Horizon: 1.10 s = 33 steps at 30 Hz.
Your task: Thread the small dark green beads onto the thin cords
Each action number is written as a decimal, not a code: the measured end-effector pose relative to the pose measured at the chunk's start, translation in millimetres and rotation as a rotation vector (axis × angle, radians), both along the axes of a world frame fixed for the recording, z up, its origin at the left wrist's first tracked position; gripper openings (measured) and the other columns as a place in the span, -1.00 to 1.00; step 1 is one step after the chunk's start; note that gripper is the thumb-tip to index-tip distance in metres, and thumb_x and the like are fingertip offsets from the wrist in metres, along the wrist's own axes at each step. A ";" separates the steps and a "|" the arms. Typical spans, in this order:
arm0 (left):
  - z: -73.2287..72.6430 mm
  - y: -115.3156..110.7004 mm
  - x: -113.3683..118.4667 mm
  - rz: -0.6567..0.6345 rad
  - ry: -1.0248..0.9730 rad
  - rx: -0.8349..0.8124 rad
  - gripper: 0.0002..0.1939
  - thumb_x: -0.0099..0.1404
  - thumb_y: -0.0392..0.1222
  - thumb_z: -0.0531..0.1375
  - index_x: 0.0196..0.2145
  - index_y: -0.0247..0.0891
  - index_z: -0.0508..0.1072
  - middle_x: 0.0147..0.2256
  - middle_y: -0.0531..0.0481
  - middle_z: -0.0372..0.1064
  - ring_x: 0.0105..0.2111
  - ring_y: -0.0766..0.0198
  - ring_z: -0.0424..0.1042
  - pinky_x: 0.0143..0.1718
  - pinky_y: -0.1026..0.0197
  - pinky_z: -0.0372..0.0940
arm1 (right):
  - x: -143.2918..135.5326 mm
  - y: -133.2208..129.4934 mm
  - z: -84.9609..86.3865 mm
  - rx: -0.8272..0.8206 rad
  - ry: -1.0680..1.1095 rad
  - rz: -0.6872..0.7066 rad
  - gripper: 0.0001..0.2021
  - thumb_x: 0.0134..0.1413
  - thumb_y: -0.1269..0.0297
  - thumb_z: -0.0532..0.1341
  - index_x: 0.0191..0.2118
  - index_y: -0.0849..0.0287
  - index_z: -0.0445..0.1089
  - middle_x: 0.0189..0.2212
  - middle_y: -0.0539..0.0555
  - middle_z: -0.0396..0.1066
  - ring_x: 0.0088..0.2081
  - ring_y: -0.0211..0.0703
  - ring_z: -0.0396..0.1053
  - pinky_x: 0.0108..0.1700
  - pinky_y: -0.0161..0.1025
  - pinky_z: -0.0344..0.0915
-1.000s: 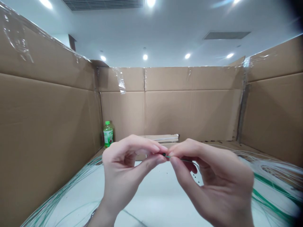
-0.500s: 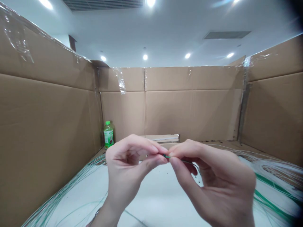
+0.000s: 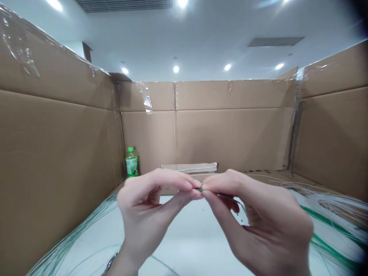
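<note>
My left hand (image 3: pixel 156 211) and my right hand (image 3: pixel 253 214) meet fingertip to fingertip in the middle of the view. Between them shows a short bit of thin green wire (image 3: pixel 199 189). The right thumb and index finger pinch this wire, and a thin dark length of it curves back under the right palm. A tiny dark piece sits in the pinch of the left thumb and index finger, mostly covered by the fingertips. Whether the wire's end is inside that piece, I cannot tell.
Green and white wires (image 3: pixel 77 226) run along the left side of the white work surface (image 3: pixel 184 245). More wires, some in thick green bundles (image 3: pixel 335 224), lie at the right. A green-capped bottle (image 3: pixel 132 163) and a flat cardboard piece (image 3: pixel 189 167) stand by the cardboard back wall (image 3: pixel 207 134).
My left hand has shifted slightly left and its wrist shows further left. The fingertips of both hands are closer together, and less of the dark piece shows between them.
</note>
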<state>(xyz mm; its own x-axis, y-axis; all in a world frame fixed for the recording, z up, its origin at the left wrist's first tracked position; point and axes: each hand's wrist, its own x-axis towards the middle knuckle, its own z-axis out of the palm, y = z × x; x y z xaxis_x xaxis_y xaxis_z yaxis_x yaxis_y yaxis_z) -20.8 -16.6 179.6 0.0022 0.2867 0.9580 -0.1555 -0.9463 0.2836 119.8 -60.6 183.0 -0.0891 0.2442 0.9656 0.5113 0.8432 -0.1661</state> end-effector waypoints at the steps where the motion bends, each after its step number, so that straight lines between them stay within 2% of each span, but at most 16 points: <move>1: -0.3 -0.1 -0.5 -0.007 0.001 0.004 -0.75 0.01 -0.53 0.32 -0.43 -0.19 0.52 -0.48 0.10 0.53 -0.46 0.32 0.53 -0.45 0.35 0.50 | 0.9 -0.1 0.0 -0.012 -0.002 0.008 -0.84 -0.01 0.61 0.18 -0.41 0.20 0.36 -0.56 -0.05 0.34 -0.54 -0.39 0.22 -0.48 -0.41 0.22; 7: -1.3 0.2 0.8 -0.026 0.000 0.027 -0.69 -0.01 -0.55 0.33 -0.38 -0.17 0.54 -0.41 0.11 0.56 -0.41 0.31 0.55 -0.38 0.35 0.51 | 4.8 1.1 -2.4 -0.108 0.096 0.095 -0.87 0.01 0.55 0.23 -0.42 0.17 0.38 -0.52 -0.05 0.41 -0.50 -0.34 0.34 -0.48 -0.39 0.27; 11: -1.0 -0.6 0.5 -0.003 0.021 -0.004 -0.71 0.05 -0.55 0.28 -0.39 -0.16 0.52 -0.40 0.12 0.55 -0.40 0.32 0.55 -0.35 0.34 0.51 | 4.7 3.3 -2.1 -0.101 0.116 0.099 -0.87 0.00 0.53 0.25 -0.42 0.16 0.38 -0.53 -0.05 0.43 -0.49 -0.33 0.37 -0.45 -0.39 0.30; 18: 0.3 0.1 -3.5 0.025 0.055 -0.010 -0.73 0.06 -0.55 0.27 -0.39 -0.18 0.51 -0.42 0.09 0.54 -0.40 0.30 0.55 -0.37 0.33 0.51 | 5.7 5.6 -2.3 -0.037 0.097 0.041 -0.90 -0.02 0.50 0.29 -0.45 0.17 0.41 -0.63 -0.10 0.34 -0.62 -0.43 0.20 -0.58 -0.43 0.21; 22: 0.7 1.5 -3.6 -0.010 0.064 -0.032 -0.76 0.07 -0.54 0.27 -0.39 -0.21 0.49 -0.41 0.11 0.53 -0.42 0.38 0.53 -0.37 0.42 0.50 | 6.8 8.3 -3.1 0.005 0.093 0.050 -0.87 -0.07 0.52 0.32 -0.41 0.17 0.42 -0.58 -0.13 0.39 -0.61 -0.49 0.19 -0.56 -0.51 0.21; 25: 1.6 2.0 -2.9 -0.049 0.050 -0.048 -0.79 0.08 -0.49 0.29 -0.40 -0.21 0.46 -0.42 0.10 0.51 -0.43 0.38 0.52 -0.41 0.41 0.50 | 5.0 11.4 -3.8 0.008 0.115 0.061 -0.87 -0.09 0.52 0.34 -0.42 0.16 0.43 -0.61 -0.16 0.35 -0.61 -0.51 0.16 -0.56 -0.53 0.20; 30: 3.9 1.4 -2.6 -0.143 0.056 -0.133 -0.78 0.10 -0.50 0.27 -0.40 -0.23 0.36 -0.43 0.10 0.48 -0.49 0.42 0.49 -0.45 0.44 0.46 | 0.4 12.1 -4.7 -0.045 0.153 0.146 -0.88 -0.04 0.52 0.31 -0.39 0.16 0.45 -0.63 -0.17 0.31 -0.62 -0.53 0.16 -0.59 -0.58 0.19; 33: 4.1 2.1 -3.3 -0.171 0.053 -0.152 -0.75 0.09 -0.52 0.26 -0.38 -0.24 0.33 -0.43 0.10 0.48 -0.51 0.43 0.49 -0.46 0.44 0.44 | 0.0 11.4 -4.6 -0.033 0.165 0.142 -0.89 -0.03 0.52 0.29 -0.40 0.17 0.44 -0.63 -0.17 0.31 -0.62 -0.54 0.17 -0.60 -0.58 0.19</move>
